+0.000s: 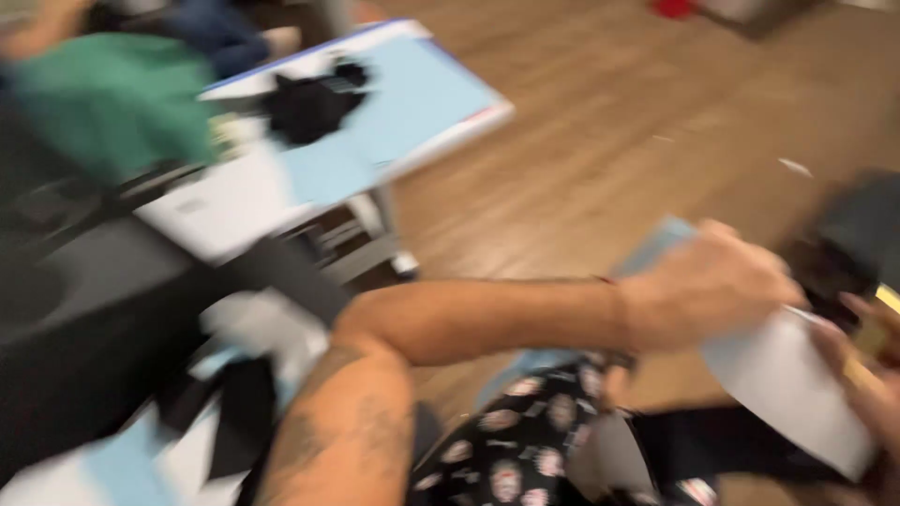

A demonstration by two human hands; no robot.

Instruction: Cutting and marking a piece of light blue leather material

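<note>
The whole view is smeared by motion. My left arm reaches across my body to the right, and my left hand (712, 286) is closed on the top edge of a pale sheet (787, 384), which is white with a light blue part behind the hand. My right hand (872, 375) is at the right edge of the picture, against the sheet's right side. A small yellowish thing (877, 330) sits by its fingers. The blur hides whether that hand grips the sheet or the yellowish thing. My lap in black patterned trousers (525, 440) lies below the sheet.
At the left stands a table (225, 211) with white and light blue sheets (412, 98) and a black scrap of cloth (309, 103). A green cloth (112, 103) lies further left, a dark machine (84, 309) below it. A wooden floor (609, 122) lies beyond, and a dark object (862, 225) is at the right.
</note>
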